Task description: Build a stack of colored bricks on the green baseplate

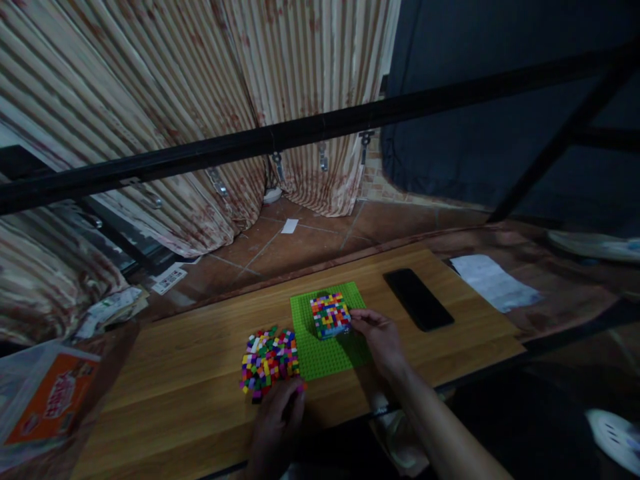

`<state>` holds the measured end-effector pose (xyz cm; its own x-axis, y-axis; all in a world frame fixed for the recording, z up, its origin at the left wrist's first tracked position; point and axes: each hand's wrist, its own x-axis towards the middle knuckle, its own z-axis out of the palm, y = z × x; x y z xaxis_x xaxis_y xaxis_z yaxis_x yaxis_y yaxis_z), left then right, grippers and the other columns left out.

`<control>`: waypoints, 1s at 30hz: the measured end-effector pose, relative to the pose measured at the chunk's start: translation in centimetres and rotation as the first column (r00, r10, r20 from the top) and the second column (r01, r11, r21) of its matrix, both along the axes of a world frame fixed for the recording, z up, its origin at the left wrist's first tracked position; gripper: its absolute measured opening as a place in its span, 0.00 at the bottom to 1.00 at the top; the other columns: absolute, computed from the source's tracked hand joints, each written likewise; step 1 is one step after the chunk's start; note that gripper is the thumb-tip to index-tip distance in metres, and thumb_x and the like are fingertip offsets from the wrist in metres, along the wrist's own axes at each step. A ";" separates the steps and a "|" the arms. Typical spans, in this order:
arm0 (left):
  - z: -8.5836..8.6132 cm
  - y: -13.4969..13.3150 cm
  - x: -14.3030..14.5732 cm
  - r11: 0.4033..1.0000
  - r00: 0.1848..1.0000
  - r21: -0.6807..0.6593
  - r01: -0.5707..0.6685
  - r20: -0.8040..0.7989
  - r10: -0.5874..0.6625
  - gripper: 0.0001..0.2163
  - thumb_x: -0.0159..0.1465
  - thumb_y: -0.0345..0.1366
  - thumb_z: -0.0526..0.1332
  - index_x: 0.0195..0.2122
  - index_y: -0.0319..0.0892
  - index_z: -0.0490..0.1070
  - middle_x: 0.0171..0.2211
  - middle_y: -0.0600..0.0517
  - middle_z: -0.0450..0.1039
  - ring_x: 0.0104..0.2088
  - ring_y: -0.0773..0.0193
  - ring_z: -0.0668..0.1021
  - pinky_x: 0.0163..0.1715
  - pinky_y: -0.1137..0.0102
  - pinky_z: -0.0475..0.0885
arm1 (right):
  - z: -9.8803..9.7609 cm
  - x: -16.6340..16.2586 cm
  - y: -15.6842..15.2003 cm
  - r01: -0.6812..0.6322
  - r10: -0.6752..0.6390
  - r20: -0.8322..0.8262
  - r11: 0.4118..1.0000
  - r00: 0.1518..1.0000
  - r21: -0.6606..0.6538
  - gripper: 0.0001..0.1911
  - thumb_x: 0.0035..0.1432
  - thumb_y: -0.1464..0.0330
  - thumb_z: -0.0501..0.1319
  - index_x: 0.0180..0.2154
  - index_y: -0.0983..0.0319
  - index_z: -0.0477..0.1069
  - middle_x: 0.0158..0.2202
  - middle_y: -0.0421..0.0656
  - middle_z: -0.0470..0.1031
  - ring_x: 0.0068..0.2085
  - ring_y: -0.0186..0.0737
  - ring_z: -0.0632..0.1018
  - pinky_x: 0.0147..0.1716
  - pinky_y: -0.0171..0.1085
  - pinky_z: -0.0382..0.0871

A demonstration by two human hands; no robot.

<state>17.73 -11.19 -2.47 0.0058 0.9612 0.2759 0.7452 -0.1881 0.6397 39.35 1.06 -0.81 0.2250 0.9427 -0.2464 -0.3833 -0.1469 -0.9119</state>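
A green studded baseplate (325,362) lies on the wooden table. On it stands a square block of small multicoloured building bricks (330,315), with a bluish layer showing along its front side. My right hand (381,339) reaches in from the right, thumb and finger pinched at the right edge of this block; whatever lies between the fingertips is hidden. Left of the baseplate is a heap of loose coloured bricks (269,360). My left hand (277,417) is at its near edge, fingers curled together, with a small magenta brick (301,387) at the fingertips.
A black phone (419,299) lies on the table (190,373) at the right. A clear box with an orange label (55,398) stands at far left. A black rail (320,127) crosses above, before striped curtains (190,80). White paper (493,281) lies beyond the table's right end.
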 end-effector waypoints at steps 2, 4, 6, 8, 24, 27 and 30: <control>0.0 0.0 0.0 1.000 1.000 0.004 -0.005 -0.008 0.005 0.10 0.65 0.40 0.57 0.41 0.46 0.77 0.38 0.50 0.80 0.39 0.62 0.81 0.40 0.69 0.78 | -0.2 -0.1 0.2 0.011 -0.011 0.014 1.000 1.000 -0.003 0.12 0.33 0.66 0.71 0.26 0.62 0.79 0.24 0.40 0.77 0.24 0.34 0.72 0.25 0.34 0.65; -0.1 0.0 0.0 1.000 1.000 0.019 -0.006 -0.018 0.007 0.10 0.65 0.40 0.57 0.41 0.46 0.77 0.38 0.50 0.80 0.39 0.62 0.82 0.40 0.68 0.78 | -0.2 -0.2 0.5 0.018 -0.018 0.023 1.000 1.000 0.008 0.12 0.33 0.66 0.71 0.25 0.62 0.78 0.23 0.40 0.76 0.23 0.33 0.71 0.24 0.33 0.64; -0.3 0.0 -0.1 0.999 1.000 0.037 -0.007 -0.029 0.008 0.10 0.65 0.40 0.57 0.42 0.46 0.77 0.39 0.49 0.80 0.39 0.61 0.82 0.41 0.67 0.78 | -0.2 -0.2 0.6 0.023 -0.024 0.037 0.999 0.999 0.027 0.13 0.32 0.64 0.71 0.25 0.62 0.77 0.22 0.39 0.75 0.23 0.33 0.71 0.24 0.34 0.64; -0.6 0.0 -0.2 0.998 0.999 0.059 -0.006 -0.035 0.008 0.10 0.66 0.39 0.57 0.43 0.46 0.77 0.40 0.49 0.80 0.40 0.61 0.81 0.41 0.67 0.78 | -0.1 -0.2 0.4 0.036 -0.039 0.060 0.998 0.997 0.049 0.14 0.33 0.63 0.71 0.25 0.62 0.76 0.23 0.39 0.75 0.24 0.34 0.72 0.25 0.34 0.66; -0.1 0.1 -0.2 0.986 0.997 0.147 0.075 -0.037 -0.070 0.14 0.67 0.32 0.54 0.51 0.44 0.73 0.44 0.49 0.80 0.44 0.64 0.81 0.45 0.69 0.77 | 1.3 -5.7 -9.3 -0.519 0.360 0.550 0.840 0.753 0.161 0.11 0.57 0.73 0.57 0.40 0.58 0.76 0.38 0.42 0.79 0.40 0.39 0.78 0.41 0.37 0.71; -0.3 0.1 -0.1 0.987 0.998 0.151 0.058 -0.028 -0.054 0.13 0.67 0.33 0.54 0.49 0.44 0.74 0.42 0.49 0.80 0.42 0.64 0.81 0.44 0.69 0.77 | 1.5 -6.1 -9.3 -0.558 0.369 0.583 0.810 0.724 0.180 0.14 0.57 0.76 0.55 0.40 0.58 0.76 0.38 0.41 0.79 0.40 0.38 0.78 0.43 0.36 0.71; -0.4 0.1 -0.1 0.986 0.999 0.163 0.039 -0.022 -0.036 0.12 0.67 0.34 0.53 0.47 0.43 0.74 0.40 0.49 0.80 0.40 0.64 0.81 0.43 0.69 0.77 | 1.4 -6.3 -9.3 -0.551 0.352 0.607 0.817 0.712 0.172 0.16 0.57 0.77 0.55 0.40 0.57 0.77 0.38 0.41 0.79 0.41 0.38 0.78 0.44 0.37 0.71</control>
<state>17.68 -11.08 -2.82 0.0481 0.9023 0.4283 0.7472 -0.3171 0.5841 33.06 -8.28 0.56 -0.2517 0.9618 0.1078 0.2046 0.1618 -0.9654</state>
